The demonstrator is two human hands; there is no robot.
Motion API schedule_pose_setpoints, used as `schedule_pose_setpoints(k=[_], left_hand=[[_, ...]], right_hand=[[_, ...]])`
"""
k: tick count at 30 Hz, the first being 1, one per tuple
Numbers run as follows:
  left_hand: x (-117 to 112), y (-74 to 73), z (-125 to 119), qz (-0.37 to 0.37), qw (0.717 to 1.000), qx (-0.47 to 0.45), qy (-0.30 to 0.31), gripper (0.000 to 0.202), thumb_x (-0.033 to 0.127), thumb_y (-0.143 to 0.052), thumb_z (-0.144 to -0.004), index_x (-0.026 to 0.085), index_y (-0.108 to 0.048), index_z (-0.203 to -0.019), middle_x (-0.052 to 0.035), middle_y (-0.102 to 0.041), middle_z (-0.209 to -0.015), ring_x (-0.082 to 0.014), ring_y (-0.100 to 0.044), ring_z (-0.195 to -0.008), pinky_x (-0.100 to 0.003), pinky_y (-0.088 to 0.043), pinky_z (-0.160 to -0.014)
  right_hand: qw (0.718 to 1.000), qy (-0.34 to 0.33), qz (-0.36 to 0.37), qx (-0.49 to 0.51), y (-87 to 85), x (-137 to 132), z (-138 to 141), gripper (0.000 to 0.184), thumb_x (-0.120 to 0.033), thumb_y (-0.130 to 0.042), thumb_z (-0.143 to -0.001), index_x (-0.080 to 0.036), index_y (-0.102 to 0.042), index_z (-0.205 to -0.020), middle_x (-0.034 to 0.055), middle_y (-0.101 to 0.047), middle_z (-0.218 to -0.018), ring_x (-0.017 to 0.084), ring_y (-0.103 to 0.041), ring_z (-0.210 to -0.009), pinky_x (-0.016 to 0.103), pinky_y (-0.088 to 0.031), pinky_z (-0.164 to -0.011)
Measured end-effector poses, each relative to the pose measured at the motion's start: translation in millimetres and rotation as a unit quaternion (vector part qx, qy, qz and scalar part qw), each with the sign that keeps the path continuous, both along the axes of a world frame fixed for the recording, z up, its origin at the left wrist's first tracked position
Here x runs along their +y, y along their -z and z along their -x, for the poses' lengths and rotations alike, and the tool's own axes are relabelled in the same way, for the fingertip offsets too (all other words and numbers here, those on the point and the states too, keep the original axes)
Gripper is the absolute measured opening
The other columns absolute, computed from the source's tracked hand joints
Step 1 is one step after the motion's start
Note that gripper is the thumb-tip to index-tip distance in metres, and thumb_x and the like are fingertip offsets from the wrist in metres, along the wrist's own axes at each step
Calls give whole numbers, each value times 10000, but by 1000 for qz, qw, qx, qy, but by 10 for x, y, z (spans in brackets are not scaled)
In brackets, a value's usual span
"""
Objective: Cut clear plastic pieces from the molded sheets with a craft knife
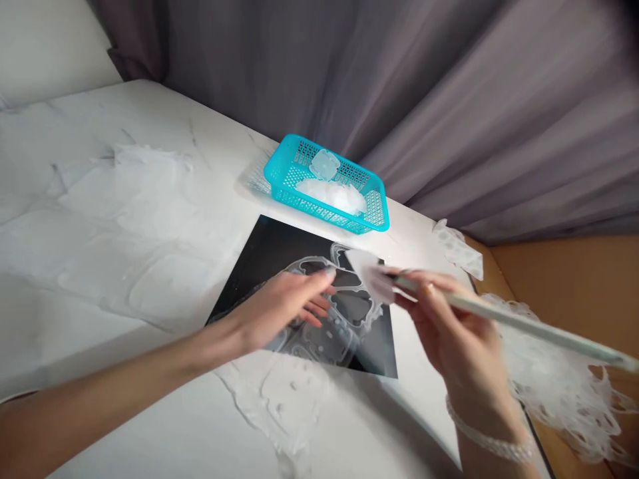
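Note:
My left hand (284, 307) lies over a clear plastic sheet with cut-out shapes (344, 319), fingers stretched out and resting on it. The sheet lies on a black mat (264, 253) on the white table. My right hand (444, 326) is closed around a long pale stick-like tool (539, 327), which points toward a small translucent piece (372, 276) at its tip, just above the sheet. A beaded bracelet sits on my right wrist.
A turquoise mesh basket (284, 183) holding clear plastic pieces stands behind the mat. Large clear plastic sheets (124, 219) cover the left of the table. A heap of cut plastic scrap (554, 392) lies at the right edge. Grey curtain behind.

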State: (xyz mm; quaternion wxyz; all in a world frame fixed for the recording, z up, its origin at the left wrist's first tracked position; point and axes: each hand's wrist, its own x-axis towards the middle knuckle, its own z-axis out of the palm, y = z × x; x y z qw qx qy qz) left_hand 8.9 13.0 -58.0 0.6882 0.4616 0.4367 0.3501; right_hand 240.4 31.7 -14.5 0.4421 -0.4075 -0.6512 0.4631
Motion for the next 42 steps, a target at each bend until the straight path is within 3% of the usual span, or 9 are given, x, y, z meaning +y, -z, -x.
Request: schedule_pose_setpoints(k=[2, 4, 8, 14, 23, 32, 36, 39, 42], left_hand=[[60, -20, -52, 150, 976, -156, 28, 663, 672, -418, -868, 113, -693, -1095, -138, -733, -996, -252, -692, -941, -360, -537, -837], [92, -2, -82, 184, 965, -186, 30, 570, 616, -548, -832, 112, -718, -1035, -117, -740, -964, -220, -690, -912, -313, -525, -821], [67, 39, -91, 143, 987, -75, -7, 250, 299, -721, -763, 144, -742, -958, -80, -745, -959, -196, -680, -951, -287, -492, -858], [17, 40, -110, 43, 998, 40, 14, 167, 315, -688, -778, 151, -717, -797, -5, -654, -698, -130, -591, -650, -246, -402, -583], [-3, -35, -111, -33, 986, 164, -12, 180, 332, -651, -780, 172, -732, -792, -19, -682, -754, -167, -600, -723, -274, -408, -622], [-58, -95, -92, -66, 987, 138, -48, 197, 346, -651, -783, 178, -755, -779, -37, -724, -781, -207, -645, -763, -285, -459, -630], [-102, -97, -124, -65, 984, 158, -53, 177, 331, -641, -802, 193, -751, -794, -19, -720, -765, -197, -639, -730, -278, -456, -615], [-171, -110, -182, -132, 964, 217, -78, 176, 326, -621, -839, 208, -741, -785, 7, -700, -701, -156, -604, -647, -260, -445, -598], [-241, -95, -214, -242, 925, 271, -109, 185, 318, -611, -865, 218, -745, -784, 17, -694, -655, -128, -580, -574, -254, -454, -604]], right_hand=[[988, -118, -36, -91, -69, -158, 66, 191, -242, -578, -945, -290, -737, -1041, 41, -752, -1086, 214, -706, -1042, 337, -572, -913], [976, -145, -64, -149, -99, -206, 62, 202, -255, -538, -965, -278, -718, -1052, 47, -764, -1035, 215, -724, -972, 340, -572, -868], [971, 14, -48, -232, -31, -56, 47, 250, -342, -450, -1003, -236, -644, -886, 33, -753, -974, 182, -698, -883, 296, -522, -762], [973, -91, 58, -206, 183, 106, 255, 383, -307, -652, -878, -220, -344, -668, 29, -724, -874, 147, -611, -743, 261, -464, -667], [986, -63, 79, -132, 241, -6, 336, 407, -266, -690, -844, -207, -357, -618, 43, -728, -848, 138, -598, -701, 254, -460, -628], [998, -19, 41, -53, 328, -94, 388, 450, -221, -678, -853, -204, -325, -574, 51, -735, -836, 178, -654, -753, 294, -504, -651], [995, -3, -39, -90, 282, -194, 400, 412, -161, -643, -866, -204, -340, -590, 40, -723, -843, 155, -614, -698, 295, -476, -616], [985, 20, -117, -128, 277, -287, 414, 397, -94, -621, -859, -204, -341, -599, 22, -708, -842, 141, -594, -685, 286, -459, -599], [969, 49, -157, -183, 415, -209, 376, 392, -109, -600, -856, -208, -329, -591, 22, -672, -793, 142, -577, -682, 272, -431, -562]])
